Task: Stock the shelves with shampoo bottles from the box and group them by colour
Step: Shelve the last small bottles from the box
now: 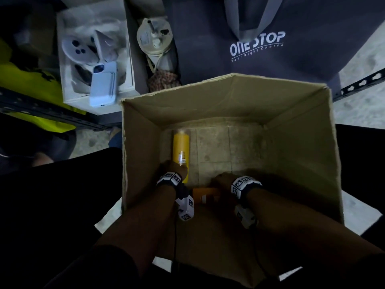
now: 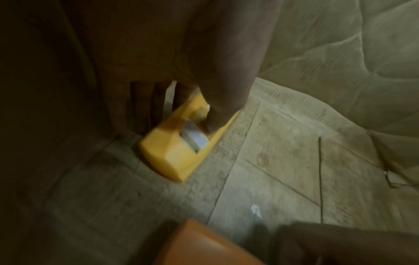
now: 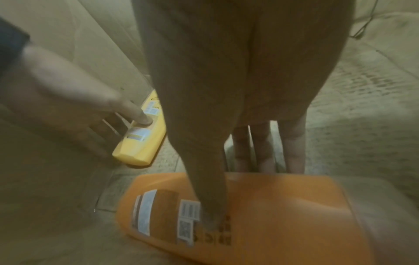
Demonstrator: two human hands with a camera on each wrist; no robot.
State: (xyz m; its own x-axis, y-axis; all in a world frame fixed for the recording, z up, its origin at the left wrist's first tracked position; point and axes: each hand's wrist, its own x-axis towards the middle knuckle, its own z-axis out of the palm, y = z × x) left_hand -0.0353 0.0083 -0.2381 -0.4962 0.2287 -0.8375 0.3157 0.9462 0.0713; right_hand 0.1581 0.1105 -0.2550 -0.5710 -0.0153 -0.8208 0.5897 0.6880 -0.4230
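Two bottles: we see both lying on the floor of the cardboard box (image 1: 312,142).
Right hand (image 1: 224,180): our grip closes thumb and fingers around the orange bottle (image 3: 260,215), nearest us.
Left hand (image 1: 174,168): our grip pinches the yellow bottle (image 1: 180,146) beside the left wall.
Beyond: dark tote bag (image 1: 291,38).

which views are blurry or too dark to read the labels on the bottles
Head view: dim overall, forearms in deep shadow, the yellow plastic bottle slightly smeared. Left wrist view: dark and motion-blurred, label unreadable. Right wrist view: hazy and soft; the orange plastic bottle shows label patches, but the print is illegible.
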